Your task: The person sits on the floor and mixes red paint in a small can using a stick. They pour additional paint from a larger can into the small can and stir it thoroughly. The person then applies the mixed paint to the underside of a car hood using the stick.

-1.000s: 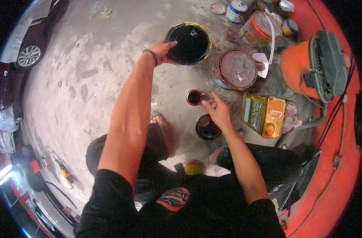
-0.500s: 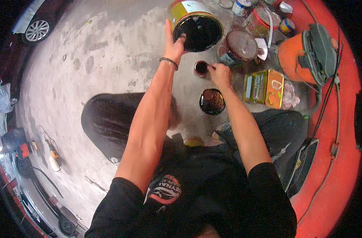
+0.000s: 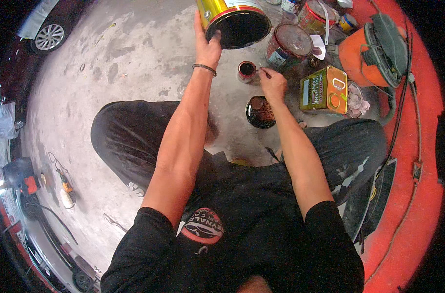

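Note:
My left hand (image 3: 209, 49) grips a yellow paint can (image 3: 214, 11) at its rim, thumb at the dark opening. The can is tilted, so its black-coated mouth faces me. Below it on the floor stands a small cup (image 3: 246, 77) with dark liquid inside. Just right of the cup, my right hand (image 3: 274, 85) is closed in a pinch on a thin dark stick, whose tip points toward the cup; what kind of tool it is stays unclear. Nearer me lies a round dark lid or dish (image 3: 254, 120) smeared with brown-black paint, a small round brown piece (image 3: 256, 102) on it.
At the right stand a rectangular yellow tin (image 3: 323, 90), a paint-stained bucket (image 3: 293, 41), a red-rimmed pail (image 3: 316, 17) and an orange shop vacuum (image 3: 361, 56). A crumpled rag (image 3: 357, 102) sits behind the tin. Cables (image 3: 403, 112) cross the red floor. Far left, a car wheel (image 3: 50, 37) shows.
My right hand has drawn slightly away from the cup, and a gap now shows between them. The left hand still holds the tilted can. The whole view has shifted a little.

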The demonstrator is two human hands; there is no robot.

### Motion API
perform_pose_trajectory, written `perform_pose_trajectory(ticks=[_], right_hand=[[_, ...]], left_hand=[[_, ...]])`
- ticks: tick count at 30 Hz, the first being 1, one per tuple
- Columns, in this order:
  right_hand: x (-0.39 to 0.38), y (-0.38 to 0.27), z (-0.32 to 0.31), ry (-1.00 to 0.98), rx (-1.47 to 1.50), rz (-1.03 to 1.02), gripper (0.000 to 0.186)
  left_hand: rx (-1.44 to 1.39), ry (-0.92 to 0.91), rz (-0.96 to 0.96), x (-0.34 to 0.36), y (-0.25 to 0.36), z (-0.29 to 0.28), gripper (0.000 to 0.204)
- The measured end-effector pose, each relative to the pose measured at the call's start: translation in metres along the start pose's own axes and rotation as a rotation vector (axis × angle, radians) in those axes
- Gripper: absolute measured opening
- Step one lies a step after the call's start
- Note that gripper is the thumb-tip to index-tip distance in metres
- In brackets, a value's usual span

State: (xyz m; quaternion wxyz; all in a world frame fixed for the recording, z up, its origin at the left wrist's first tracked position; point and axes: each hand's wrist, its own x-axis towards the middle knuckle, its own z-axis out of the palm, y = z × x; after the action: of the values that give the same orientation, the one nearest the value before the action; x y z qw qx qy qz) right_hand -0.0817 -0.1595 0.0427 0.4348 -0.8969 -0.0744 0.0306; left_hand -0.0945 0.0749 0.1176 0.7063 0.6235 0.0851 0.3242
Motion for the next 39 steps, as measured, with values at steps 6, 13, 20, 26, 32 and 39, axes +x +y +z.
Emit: perform_pose_trajectory(ticks=[6, 13, 20, 26, 32, 39], right_hand=[[0.002, 0.003, 0.007, 0.028, 0.069, 0.023, 0.033], [0.003, 0.004, 0.013, 0.039, 0.123, 0.089, 0.033], [0.004, 0.007, 0.008, 0.077, 0.078, 0.056, 0.031], [0.0, 0.009, 0.006, 0.048, 0.087, 0.104, 0.033], [0.003, 0.006, 0.008, 0.061, 0.059, 0.084, 0.035], [0.002, 0.007, 0.01, 0.064, 0.121, 0.089, 0.035]], left_hand=[[0.092, -0.004, 0.289, 0.002, 0.01, 0.008, 0.07], [0.157, 0.025, 0.347, 0.01, 0.051, 0.026, 0.08], [-0.051, 0.006, 0.25, 0.021, 0.057, 0.038, 0.072], [0.044, -0.004, 0.283, 0.022, 0.071, 0.04, 0.055], [-0.024, 0.003, 0.245, 0.019, 0.084, 0.042, 0.045], [-0.107, 0.039, 0.216, 0.019, 0.098, 0.042, 0.043]])
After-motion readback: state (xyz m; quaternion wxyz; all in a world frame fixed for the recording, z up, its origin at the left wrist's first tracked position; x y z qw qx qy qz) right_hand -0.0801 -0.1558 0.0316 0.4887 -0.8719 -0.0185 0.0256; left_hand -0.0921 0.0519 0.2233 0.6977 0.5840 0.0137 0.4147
